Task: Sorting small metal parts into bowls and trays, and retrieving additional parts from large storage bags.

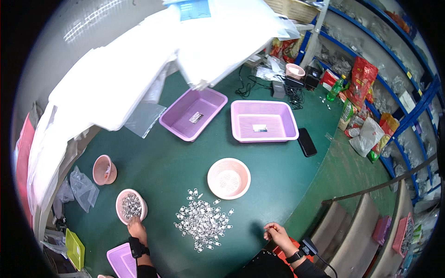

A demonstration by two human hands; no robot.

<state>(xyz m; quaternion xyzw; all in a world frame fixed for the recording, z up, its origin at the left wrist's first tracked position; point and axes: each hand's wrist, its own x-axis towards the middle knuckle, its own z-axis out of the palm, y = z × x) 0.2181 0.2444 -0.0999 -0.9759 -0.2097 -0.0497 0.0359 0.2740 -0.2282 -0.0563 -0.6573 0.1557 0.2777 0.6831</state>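
Note:
My left hand reaches over the near rim of a small pink bowl that holds a heap of silvery metal pieces. Its fingertips dip toward the heap and are hidden. To the right of that bowl, a loose pile of small pale pieces with ring-like ends lies spread on the green table. My right hand hovers near the table's right edge, fingers curled together and thumb close to them; whether a small piece is between them cannot be made out. Beyond the pile stands a wider pink bowl.
Two purple baskets stand at the back, with a black phone beside the right one. A pink cup and clear plastic bags are at left. A purple tray and green tray lie near me.

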